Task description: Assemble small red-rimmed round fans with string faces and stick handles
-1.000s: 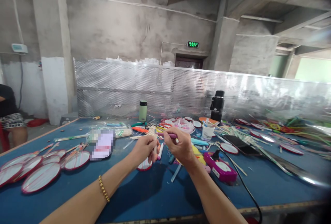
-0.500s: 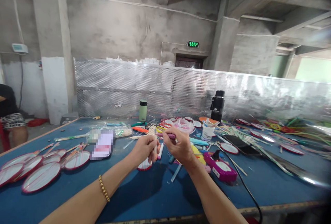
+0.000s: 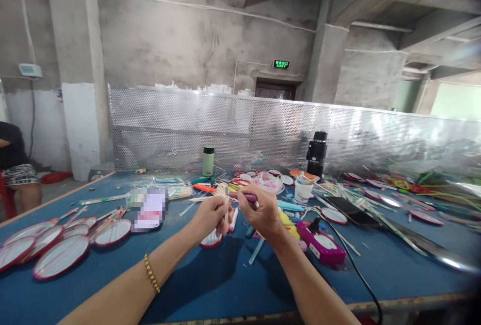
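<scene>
Between the two arms, my left hand (image 3: 213, 215) pinches a thin pale stick (image 3: 226, 205), held upright with its upper end showing. A white disc with a red rim (image 3: 211, 239) shows just below these fingers; whether it joins the stick, I cannot tell. My right hand (image 3: 260, 210) is closed round a purple marker pen (image 3: 248, 197), whose tip end points left at the stick. Pen and stick are very close; fingers hide whether they touch. Beneath the hands, a white pen with a pink end (image 3: 233, 220) rests on the blue table (image 3: 203, 290).
Several red-rimmed discs (image 3: 62, 257) lie at left beside a phone (image 3: 151, 210). A green bottle (image 3: 208, 160), a black flask (image 3: 316, 154) and a white cup (image 3: 302, 191) stand behind. At right are a purple device (image 3: 322, 246), a black cable (image 3: 356, 270) and a dark phone (image 3: 351, 211).
</scene>
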A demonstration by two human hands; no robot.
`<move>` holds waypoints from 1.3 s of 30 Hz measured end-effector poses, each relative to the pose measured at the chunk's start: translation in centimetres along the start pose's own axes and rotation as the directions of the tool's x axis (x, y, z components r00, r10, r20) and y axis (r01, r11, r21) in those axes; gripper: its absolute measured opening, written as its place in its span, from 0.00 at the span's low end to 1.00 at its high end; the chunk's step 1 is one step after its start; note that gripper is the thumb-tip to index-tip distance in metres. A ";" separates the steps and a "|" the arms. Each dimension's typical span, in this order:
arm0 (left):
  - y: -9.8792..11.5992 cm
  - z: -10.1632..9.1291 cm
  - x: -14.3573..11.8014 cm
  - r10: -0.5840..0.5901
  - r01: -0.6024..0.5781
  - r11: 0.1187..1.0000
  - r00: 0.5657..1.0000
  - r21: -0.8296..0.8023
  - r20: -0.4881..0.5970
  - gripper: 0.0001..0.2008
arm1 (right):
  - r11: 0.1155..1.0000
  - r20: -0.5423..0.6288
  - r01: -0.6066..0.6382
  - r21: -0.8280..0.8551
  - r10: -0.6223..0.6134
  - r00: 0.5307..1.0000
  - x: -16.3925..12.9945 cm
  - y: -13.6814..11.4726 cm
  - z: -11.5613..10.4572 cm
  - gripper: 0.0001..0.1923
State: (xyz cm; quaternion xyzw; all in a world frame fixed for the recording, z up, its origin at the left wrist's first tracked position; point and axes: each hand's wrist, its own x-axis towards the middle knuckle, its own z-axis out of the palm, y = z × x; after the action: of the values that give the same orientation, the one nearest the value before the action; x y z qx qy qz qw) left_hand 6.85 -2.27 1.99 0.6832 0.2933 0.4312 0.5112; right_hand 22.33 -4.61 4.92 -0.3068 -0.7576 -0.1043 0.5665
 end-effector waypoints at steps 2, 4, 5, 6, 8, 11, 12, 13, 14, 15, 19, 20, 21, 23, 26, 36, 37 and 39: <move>0.0 0.0 0.0 -0.003 0.003 1.000 1.000 0.006 -0.004 0.08 | 1.000 0.007 0.000 -0.003 0.000 1.000 0.0 0.0 0.0 0.07; 0.1 0.0 0.0 -0.005 0.005 1.000 1.000 0.012 -0.005 0.08 | 1.000 0.002 0.003 -0.006 -0.002 1.000 0.0 -0.1 0.0 0.07; 0.2 -0.1 -0.1 -0.004 0.004 1.000 1.000 0.012 -0.005 0.08 | 1.000 -0.001 0.003 -0.007 -0.003 1.000 0.0 -0.1 0.0 0.07; 0.2 -0.1 -0.1 -0.001 0.001 1.000 1.000 0.012 -0.004 0.09 | 1.000 -0.004 0.001 -0.007 -0.001 1.000 0.0 -0.1 0.0 0.07; 0.2 -0.1 -0.1 0.010 -0.010 1.000 1.000 0.010 -0.001 0.09 | 1.000 -0.003 -0.003 -0.006 0.003 1.000 0.0 -0.1 -0.1 0.07; 0.1 0.0 -0.1 0.015 -0.015 1.000 1.000 0.006 0.003 0.10 | 1.000 0.010 -0.007 -0.002 0.007 1.000 0.0 -0.1 -0.1 0.07; 0.1 0.0 -0.1 0.012 -0.012 1.000 1.000 0.004 0.003 0.10 | 1.000 0.014 -0.009 0.001 0.009 1.000 0.0 -0.1 -0.1 0.07; 0.1 0.0 -0.1 0.007 -0.007 1.000 1.000 0.002 0.002 0.10 | 1.000 0.013 -0.012 0.005 0.012 1.000 0.0 -0.1 -0.1 0.07; 0.1 0.0 -0.1 0.005 -0.005 1.000 1.000 0.001 -0.001 0.09 | 1.000 0.010 -0.015 0.008 0.014 1.000 0.0 -0.1 -0.1 0.07; 0.2 0.0 -0.1 0.004 -0.004 1.000 1.000 0.000 -0.003 0.09 | 1.000 0.006 -0.016 0.007 0.016 1.000 0.0 -0.1 -0.1 0.07; 0.2 -0.1 -0.1 0.008 -0.008 1.000 1.000 -0.001 -0.003 0.08 | 1.000 0.002 -0.007 -0.004 0.007 1.000 0.0 -0.1 -0.1 0.07; 0.3 -0.1 -0.1 0.010 -0.010 1.000 1.000 -0.001 -0.003 0.09 | 1.000 0.008 -0.008 -0.003 0.008 1.000 0.0 -0.1 -0.1 0.07; 0.3 -0.1 -0.1 0.011 -0.011 1.000 1.000 -0.001 -0.003 0.09 | 1.000 0.013 -0.009 -0.002 0.009 1.000 0.0 -0.1 -0.1 0.07; 0.3 -0.1 0.0 0.012 -0.012 1.000 1.000 0.001 -0.006 0.09 | 1.000 0.017 -0.012 0.000 0.012 1.000 0.0 -0.1 -0.1 0.08; 0.2 -0.1 0.0 0.012 -0.012 1.000 1.000 0.007 -0.010 0.09 | 1.000 -0.003 -0.009 -0.011 0.009 1.000 0.0 -0.1 -0.1 0.08; 0.0 -0.1 0.1 0.021 -0.021 1.000 1.000 0.013 -0.007 0.09 | 1.000 0.015 0.003 -0.005 -0.003 1.000 0.0 -0.1 -0.1 0.08; 0.0 -0.1 0.0 0.023 -0.023 1.000 1.000 0.017 -0.005 0.09 | 1.000 0.017 0.003 -0.005 -0.003 1.000 0.0 -0.1 -0.1 0.07; 0.1 -0.1 0.0 0.030 -0.030 0.999 1.000 0.015 -0.003 0.09 | 1.000 0.026 0.004 -0.005 -0.004 1.000 0.0 -0.1 -0.1 0.07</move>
State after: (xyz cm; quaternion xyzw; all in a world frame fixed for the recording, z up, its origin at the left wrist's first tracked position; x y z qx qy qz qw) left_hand 6.72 -2.24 2.06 0.6907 0.2872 0.4377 0.4989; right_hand 22.30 -4.75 4.98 -0.3081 -0.7652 -0.1032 0.5557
